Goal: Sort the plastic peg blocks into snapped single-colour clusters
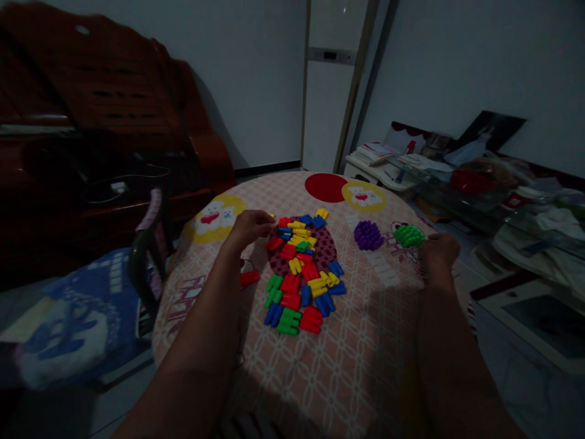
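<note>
Red, yellow, blue and green plastic building blocks [291, 284], shaped like joined tubes, lie in a loose pile across the middle of the round table. At the pile's far left edge is my left hand [250, 225], its fingers pinched together; a bit of yellow shows just past the fingertips, and what they hold is unclear. My right hand [442, 249] is curled at the right edge of a green knobbly cluster [409, 235], close to or touching it. Left of that cluster sits a purple knobbly one [368, 235]. A single red block [249, 278] lies near my left forearm.
A patterned cloth covers the round table [356, 360]. To the left stand a chair [145, 256] and a wooden sofa [128, 103]. Cluttered glass shelving [484, 213] runs along the right. A tall white cabinet-like unit [331, 103] stands behind. The room is dim.
</note>
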A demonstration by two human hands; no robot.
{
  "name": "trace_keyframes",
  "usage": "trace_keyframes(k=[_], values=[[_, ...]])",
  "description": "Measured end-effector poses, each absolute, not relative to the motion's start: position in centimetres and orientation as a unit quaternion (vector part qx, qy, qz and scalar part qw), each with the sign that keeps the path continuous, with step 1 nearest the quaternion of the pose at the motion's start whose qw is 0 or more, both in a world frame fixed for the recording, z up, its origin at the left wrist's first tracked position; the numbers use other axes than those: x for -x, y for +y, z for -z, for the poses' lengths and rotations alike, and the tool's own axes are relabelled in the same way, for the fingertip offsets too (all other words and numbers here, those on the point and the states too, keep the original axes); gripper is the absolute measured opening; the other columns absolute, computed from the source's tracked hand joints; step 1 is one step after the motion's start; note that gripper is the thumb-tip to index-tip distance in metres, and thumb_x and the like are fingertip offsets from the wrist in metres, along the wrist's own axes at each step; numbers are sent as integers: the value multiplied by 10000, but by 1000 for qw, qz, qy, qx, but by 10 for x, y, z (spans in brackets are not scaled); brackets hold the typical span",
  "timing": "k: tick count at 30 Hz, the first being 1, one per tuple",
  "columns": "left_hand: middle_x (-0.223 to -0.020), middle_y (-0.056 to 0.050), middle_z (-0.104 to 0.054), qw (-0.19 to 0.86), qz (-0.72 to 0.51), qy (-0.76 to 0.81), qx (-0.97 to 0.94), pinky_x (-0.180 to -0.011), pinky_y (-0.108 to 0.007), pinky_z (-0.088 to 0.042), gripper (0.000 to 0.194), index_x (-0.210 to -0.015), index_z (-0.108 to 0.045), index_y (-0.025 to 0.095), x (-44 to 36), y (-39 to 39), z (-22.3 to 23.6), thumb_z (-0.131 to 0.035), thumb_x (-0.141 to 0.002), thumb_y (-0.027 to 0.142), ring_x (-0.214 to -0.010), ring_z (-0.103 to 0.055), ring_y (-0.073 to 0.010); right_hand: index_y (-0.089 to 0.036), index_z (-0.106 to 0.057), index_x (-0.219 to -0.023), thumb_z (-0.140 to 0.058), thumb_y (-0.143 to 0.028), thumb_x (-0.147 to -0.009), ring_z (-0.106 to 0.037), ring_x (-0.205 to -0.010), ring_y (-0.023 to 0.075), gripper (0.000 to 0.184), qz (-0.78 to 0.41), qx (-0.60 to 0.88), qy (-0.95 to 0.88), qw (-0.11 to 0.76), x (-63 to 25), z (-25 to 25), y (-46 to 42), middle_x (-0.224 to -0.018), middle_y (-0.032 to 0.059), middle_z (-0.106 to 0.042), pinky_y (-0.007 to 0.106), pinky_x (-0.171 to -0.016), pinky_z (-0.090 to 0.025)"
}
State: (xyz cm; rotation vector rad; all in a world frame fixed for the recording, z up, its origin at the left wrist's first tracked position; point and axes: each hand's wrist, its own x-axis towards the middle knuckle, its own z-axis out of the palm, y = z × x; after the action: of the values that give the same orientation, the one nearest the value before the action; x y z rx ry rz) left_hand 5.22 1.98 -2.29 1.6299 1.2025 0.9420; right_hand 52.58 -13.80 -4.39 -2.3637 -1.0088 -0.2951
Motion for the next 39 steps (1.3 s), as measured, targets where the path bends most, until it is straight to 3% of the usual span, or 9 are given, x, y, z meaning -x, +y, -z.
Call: trace_keyframes(k=[4, 6, 11, 16, 19, 23, 28, 33, 39], values=[[-565, -1, -673, 359, -239, 460, -776, -547, -220, -468, 152, -707, -737, 151, -59, 16, 16, -695, -645, 284, -543, -620, -138, -3, -737, -1134, -491, -126, -763, -683, -1015, 380, 462, 152, 887, -324, 293, -515, 29, -134, -1061, 272, -728, 476, -887, -481], [-663, -3, -729, 312, -183, 427, -829, -604, -212, -471, 160, -743, -763, 158, -64, 11, 10, -667, -667, 259, -633, -653, -142, -30, -748, -1117, -487, -137, -780, -685, -977, 371, 439, 169, 869, -340, 319, -505, 22, -131, -1039, 255, -734, 469, -863, -480], [-891, -54, -780, 241, -135, 381, -882, -686, -243, -470, 363, -1024, -790, 154, -91, -7, 4, -724, -747, 378, -781, -688, -187, -91, -766, -1010, -491, -176, -779, -685, -891, 309, 369, 170, 814, -409, 376, -478, 14, -119, -974, 202, -750, 416, -834, -498], [-916, -97, -766, 153, -89, 396, -901, -690, -273, -468, 317, -1007, -783, 143, -114, -17, 15, -746, -764, 344, -796, -686, -215, -112, -763, -918, -510, -202, -742, -697, -863, 274, 321, 164, 779, -450, 405, -446, 8, -111, -886, 153, -758, 403, -849, -523], [-855, -76, -760, 170, -107, 383, -902, -686, -266, -461, 222, -921, -787, 146, -115, -14, 18, -740, -760, 291, -766, -675, -198, -136, -751, -911, -560, -253, -748, -694, -726, 230, 277, 60, 743, -475, 468, -418, 6, -110, -812, 111, -753, 359, -711, -559], [-873, -32, -763, 282, -204, 335, -876, -684, -240, -480, 294, -1005, -758, 158, -116, -14, 13, -756, -723, 242, -763, -674, -162, -137, -722, -831, -671, -375, -750, -629, -499, 157, 257, -222, 671, -480, 520, -368, 9, -109, -674, 64, -715, 252, -457, -497], [-873, -27, -737, 301, -298, 269, -865, -687, -240, -510, 290, -982, -699, 150, -131, -28, 7, -758, -704, 210, -759, -672, -149, -139, -687, -717, -780, -517, -689, -631, -452, 141, 390, -421, 572, -483, 513, -320, 12, -110, -603, 49, -699, 226, -410, -510], [-833, -16, -704, 208, -324, 273, -881, -683, -241, -503, 218, -921, -656, 161, -144, -38, 8, -720, -712, 161, -751, -653, -146, -155, -671, -747, -800, -501, -692, -676, -510, 149, 373, -470, 521, -453, 550, -308, 15, -111, -634, 46, -725, 220, -452, -547], [-1091, -94, -721, 253, -349, 261, -864, -755, -295, -575, 419, -1191, -646, 171, -140, -33, 10, -692, -802, 318, -899, -709, -196, -160, -664, -744, -744, -473, -743, -668, -508, 161, 323, -390, 547, -443, 593, -338, 5, -103, -616, 51, -713, 243, -465, -550]])
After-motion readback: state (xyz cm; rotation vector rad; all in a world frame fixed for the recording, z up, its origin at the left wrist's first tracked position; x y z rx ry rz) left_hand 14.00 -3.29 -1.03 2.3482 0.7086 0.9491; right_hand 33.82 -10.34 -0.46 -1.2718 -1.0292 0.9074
